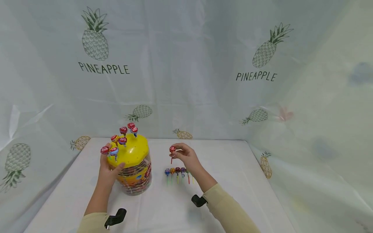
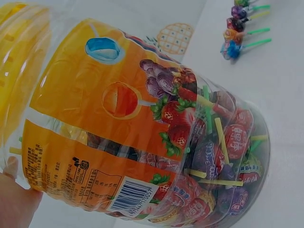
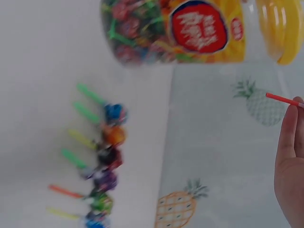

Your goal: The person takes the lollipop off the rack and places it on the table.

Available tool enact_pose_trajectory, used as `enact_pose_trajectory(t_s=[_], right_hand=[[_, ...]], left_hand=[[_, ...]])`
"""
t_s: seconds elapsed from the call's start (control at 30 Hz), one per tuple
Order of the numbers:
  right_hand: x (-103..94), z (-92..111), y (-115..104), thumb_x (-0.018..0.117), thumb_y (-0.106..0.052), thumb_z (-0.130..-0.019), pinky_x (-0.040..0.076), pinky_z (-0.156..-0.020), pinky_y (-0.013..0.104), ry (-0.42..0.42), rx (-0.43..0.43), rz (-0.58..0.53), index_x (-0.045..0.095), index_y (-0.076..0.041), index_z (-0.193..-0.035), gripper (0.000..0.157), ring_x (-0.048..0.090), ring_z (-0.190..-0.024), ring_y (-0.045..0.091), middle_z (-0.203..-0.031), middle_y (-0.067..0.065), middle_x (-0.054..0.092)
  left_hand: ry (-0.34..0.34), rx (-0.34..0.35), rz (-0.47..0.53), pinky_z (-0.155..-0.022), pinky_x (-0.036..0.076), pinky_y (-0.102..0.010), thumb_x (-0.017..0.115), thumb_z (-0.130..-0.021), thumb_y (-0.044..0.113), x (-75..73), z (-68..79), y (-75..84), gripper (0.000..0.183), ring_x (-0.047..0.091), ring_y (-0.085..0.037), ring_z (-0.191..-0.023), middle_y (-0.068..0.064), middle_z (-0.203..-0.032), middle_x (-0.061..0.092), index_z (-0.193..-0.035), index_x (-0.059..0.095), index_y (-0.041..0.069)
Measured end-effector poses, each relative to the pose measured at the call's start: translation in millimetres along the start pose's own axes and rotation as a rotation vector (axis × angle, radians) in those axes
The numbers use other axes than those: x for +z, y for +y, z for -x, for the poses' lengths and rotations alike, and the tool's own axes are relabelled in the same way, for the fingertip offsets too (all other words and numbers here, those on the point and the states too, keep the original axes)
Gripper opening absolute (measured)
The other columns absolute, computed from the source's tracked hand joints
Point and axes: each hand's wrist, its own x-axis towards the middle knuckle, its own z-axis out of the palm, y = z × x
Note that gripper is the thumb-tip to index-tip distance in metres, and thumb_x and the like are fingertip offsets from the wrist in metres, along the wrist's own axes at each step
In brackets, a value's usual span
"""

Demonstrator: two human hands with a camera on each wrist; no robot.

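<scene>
A clear jar of lollipops (image 1: 136,181) with a yellow lid (image 1: 134,149) stands on the left of the table. Several wrapped lollipops (image 1: 122,141) stick up out of the lid. My left hand (image 1: 109,171) holds the jar at its lid from the left side, thumb toward the front. To the right of the jar, my right hand (image 1: 185,157) pinches a red-wrapped lollipop (image 1: 172,149) above the table, its red stick pointing down. In the right wrist view that red stick (image 3: 280,99) pokes out past the fingertips, and the candy head is out of frame.
A row of several lollipops (image 1: 177,170) lies on the white table (image 1: 233,181) below my right hand, sticks toward me. Behind the table hangs a pale curtain (image 1: 186,81) printed with pineapples.
</scene>
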Motion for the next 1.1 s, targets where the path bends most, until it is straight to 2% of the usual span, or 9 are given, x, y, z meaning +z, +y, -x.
enact_pose_trajectory(t_s=[0.13,0.23,0.33,0.47,0.6,0.73,0.83,1.0,1.1], right_hand=[[-17.5,7.0,13.2,0.061,-0.004,-0.096,0.052,-0.091,0.047,0.039,0.080,0.036,0.058,0.002,-0.125,0.030,0.066,-0.101,0.030,-0.112,0.011,0.061],[-29.5,12.8,20.4,0.060,-0.002,-0.095,0.050,-0.094,0.052,0.057,0.119,0.073,0.057,0.005,-0.127,0.033,0.066,-0.102,0.031,-0.114,0.014,0.061],[-38.3,20.4,19.3,0.059,0.002,-0.095,0.049,-0.094,0.053,0.066,0.152,0.103,0.055,0.008,-0.127,0.033,0.066,-0.101,0.031,-0.115,0.018,0.061],[-50.9,29.0,20.9,0.058,0.006,-0.094,0.053,-0.090,0.044,0.079,0.170,0.154,0.055,0.011,-0.126,0.033,0.067,-0.099,0.029,-0.115,0.023,0.060],[-70.0,33.9,43.6,0.059,0.007,-0.093,0.056,-0.085,0.034,0.115,0.197,0.193,0.055,0.010,-0.126,0.034,0.067,-0.098,0.026,-0.114,0.024,0.060],[-88.4,36.9,70.6,0.061,0.009,-0.091,0.057,-0.084,0.036,0.155,0.219,0.191,0.054,0.012,-0.127,0.037,0.066,-0.099,0.033,-0.113,0.026,0.060],[-97.4,40.2,81.9,0.062,0.009,-0.089,0.057,-0.081,0.038,0.176,0.233,0.253,0.056,0.012,-0.126,0.037,0.067,-0.095,0.034,-0.108,0.023,0.062],[-108.8,46.5,95.3,0.069,0.002,-0.087,0.057,-0.069,0.033,0.209,0.303,0.418,0.065,0.001,-0.119,0.033,0.065,-0.083,0.020,-0.101,0.012,0.066],[-114.4,50.0,101.3,0.070,-0.001,-0.087,0.054,-0.061,0.030,0.216,0.359,0.463,0.068,-0.003,-0.118,0.031,0.062,-0.080,0.017,-0.098,0.008,0.066]], left_hand=[[0.005,0.012,-0.016,-0.112,0.022,-0.058,0.067,-0.093,0.023,-2.6,1.1,2.2,0.092,0.016,-0.031,-0.145,-0.007,-0.158,0.014,-0.154,0.001,0.042],[0.010,0.012,-0.014,-0.112,0.021,-0.058,0.067,-0.093,0.024,-3.2,2.1,2.4,0.091,0.016,-0.030,-0.145,-0.007,-0.157,0.015,-0.154,0.002,0.043],[0.016,0.021,0.012,-0.115,0.015,-0.056,0.066,-0.094,0.023,-1.9,2.3,1.7,0.089,0.013,-0.029,-0.146,-0.007,-0.158,0.016,-0.154,0.004,0.042],[0.023,0.036,0.032,-0.116,0.010,-0.055,0.065,-0.095,0.022,0.0,1.1,0.2,0.086,0.012,-0.028,-0.147,-0.008,-0.158,0.016,-0.155,0.005,0.040],[0.023,0.008,0.009,-0.115,0.014,-0.057,0.067,-0.093,0.024,1.2,0.9,0.0,0.090,0.010,-0.028,-0.147,-0.007,-0.159,0.016,-0.154,0.003,0.043],[0.024,-0.002,-0.001,-0.114,0.015,-0.058,0.068,-0.093,0.025,1.2,0.4,-0.1,0.092,0.010,-0.030,-0.147,-0.008,-0.159,0.015,-0.154,0.002,0.043],[0.022,-0.003,-0.005,-0.114,0.014,-0.059,0.068,-0.093,0.026,1.0,-0.2,-0.5,0.092,0.010,-0.031,-0.147,-0.009,-0.159,0.014,-0.154,0.002,0.042],[0.016,-0.005,-0.001,-0.114,0.014,-0.059,0.068,-0.092,0.025,1.7,-0.7,-1.8,0.092,0.009,-0.030,-0.147,-0.009,-0.159,0.015,-0.154,0.002,0.043],[0.018,-0.001,0.009,-0.114,0.013,-0.059,0.068,-0.092,0.024,2.4,-0.6,-3.3,0.092,0.010,-0.030,-0.147,-0.009,-0.159,0.015,-0.154,0.003,0.043]])
